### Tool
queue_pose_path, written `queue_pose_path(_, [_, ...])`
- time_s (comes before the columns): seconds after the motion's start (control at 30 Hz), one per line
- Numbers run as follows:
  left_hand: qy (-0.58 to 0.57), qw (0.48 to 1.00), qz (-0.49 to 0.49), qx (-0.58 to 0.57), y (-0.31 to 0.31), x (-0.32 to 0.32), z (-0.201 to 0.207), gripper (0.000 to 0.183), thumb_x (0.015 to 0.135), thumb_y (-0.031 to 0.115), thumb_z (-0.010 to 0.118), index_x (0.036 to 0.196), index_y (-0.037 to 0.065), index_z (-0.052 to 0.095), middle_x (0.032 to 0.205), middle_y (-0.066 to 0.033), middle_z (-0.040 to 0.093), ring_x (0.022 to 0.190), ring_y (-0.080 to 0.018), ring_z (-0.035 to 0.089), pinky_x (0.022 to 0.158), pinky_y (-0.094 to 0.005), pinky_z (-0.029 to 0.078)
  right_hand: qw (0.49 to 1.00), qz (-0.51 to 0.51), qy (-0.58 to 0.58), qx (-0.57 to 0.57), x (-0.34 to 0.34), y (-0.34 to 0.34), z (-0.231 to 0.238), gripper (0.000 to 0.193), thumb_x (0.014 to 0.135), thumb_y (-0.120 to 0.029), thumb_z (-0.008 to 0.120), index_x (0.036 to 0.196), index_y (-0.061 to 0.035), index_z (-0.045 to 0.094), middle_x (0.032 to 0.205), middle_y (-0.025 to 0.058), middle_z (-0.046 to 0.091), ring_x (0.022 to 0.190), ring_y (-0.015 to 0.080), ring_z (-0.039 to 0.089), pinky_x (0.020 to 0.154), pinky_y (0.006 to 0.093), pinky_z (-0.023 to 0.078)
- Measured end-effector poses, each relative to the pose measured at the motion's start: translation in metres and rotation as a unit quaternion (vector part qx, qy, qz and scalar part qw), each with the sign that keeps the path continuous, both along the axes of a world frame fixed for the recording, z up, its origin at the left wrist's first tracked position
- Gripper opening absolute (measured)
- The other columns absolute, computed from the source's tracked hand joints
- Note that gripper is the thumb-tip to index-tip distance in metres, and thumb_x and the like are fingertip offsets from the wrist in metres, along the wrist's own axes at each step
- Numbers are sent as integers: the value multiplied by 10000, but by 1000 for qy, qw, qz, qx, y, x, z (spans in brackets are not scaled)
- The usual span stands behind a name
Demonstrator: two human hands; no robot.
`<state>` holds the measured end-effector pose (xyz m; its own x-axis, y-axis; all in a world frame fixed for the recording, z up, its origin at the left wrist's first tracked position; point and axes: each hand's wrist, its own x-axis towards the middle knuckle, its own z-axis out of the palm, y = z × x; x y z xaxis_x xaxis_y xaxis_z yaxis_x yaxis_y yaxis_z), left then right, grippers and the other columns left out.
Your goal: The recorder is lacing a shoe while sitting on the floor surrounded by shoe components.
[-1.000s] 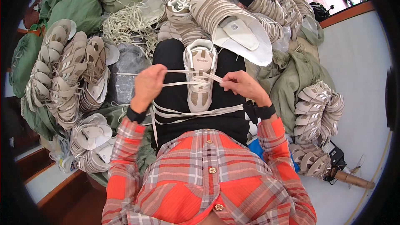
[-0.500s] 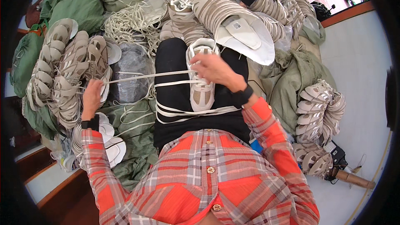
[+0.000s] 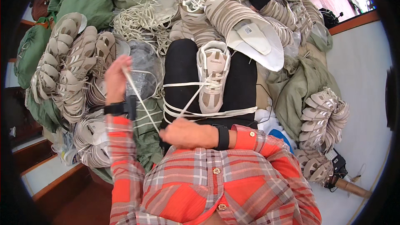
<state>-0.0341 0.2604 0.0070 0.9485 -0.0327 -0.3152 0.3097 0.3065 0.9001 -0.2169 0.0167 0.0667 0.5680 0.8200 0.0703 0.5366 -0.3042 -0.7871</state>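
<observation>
- Shoe (image 3: 213, 75): on black-clad thighs (image 3: 243, 81); toe toward torso, opening away; long axis nearly straight out from the body.
- Left hand (image 3: 118, 78): pinching white lace (image 3: 141, 100).
- Right hand (image 3: 189, 133): fist closed round lace, near torso.

The lap-held shoe (image 3: 213, 63) looks matt and smooth, with rougher mesh at its toe, and its shoelace (image 3: 181, 84) is flat woven cloth. The plaid shirt (image 3: 183, 168) is soft cloth with shiny, metallic-looking buttons (image 3: 216, 171). Glossy, crinkled clear plastic wrapping (image 3: 141, 75) lies left, coarse matt green sackcloth (image 3: 296, 83) right, beyond a smooth wooden pole (image 3: 352, 187).
</observation>
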Motion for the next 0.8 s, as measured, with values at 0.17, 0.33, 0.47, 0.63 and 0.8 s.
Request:
queue_pose_path(0.17, [-36,970,-227,82,-154,-47,21,336,869,115,579,1168,-17,502,880,-87,684,554,-22,434,456,-164,346,993,115,-34,23,-8,-9,-5,199,729,-176,586,745,22,574,650,180,602,657,335,635,530,418,490])
queue_pose_path(0.33, [-124,888,-359,259,-180,-63,-7,157,857,149,586,830,3,638,714,-72,667,648,-133,627,572,-260,461,986,-164,36,7,23,-70,-12,133,854,-193,539,913,-91,600,694,148,603,618,333,604,561,426,486])
queue_pose_path(0.47, [-164,827,-348,411,-187,-66,8,185,830,241,570,811,80,659,618,-79,636,558,-247,620,562,-350,476,883,-465,15,-55,65,-132,-23,188,859,-178,547,942,-24,616,639,193,594,610,339,615,553,387,471])
queue_pose_path(0.63, [-288,771,-269,500,-190,-70,1,164,820,222,556,766,93,641,577,-106,607,565,-298,616,521,-411,463,899,-425,65,-83,82,-135,-34,201,856,-179,508,888,-14,618,737,215,626,754,395,608,698,448,482])
queue_pose_path(0.8, [-406,671,-256,565,-198,-70,2,141,803,211,579,764,77,604,612,-131,613,587,-321,616,495,-430,464,898,-391,182,-84,91,-127,-32,190,836,-111,473,862,13,614,626,171,612,535,302,611,524,385,487])
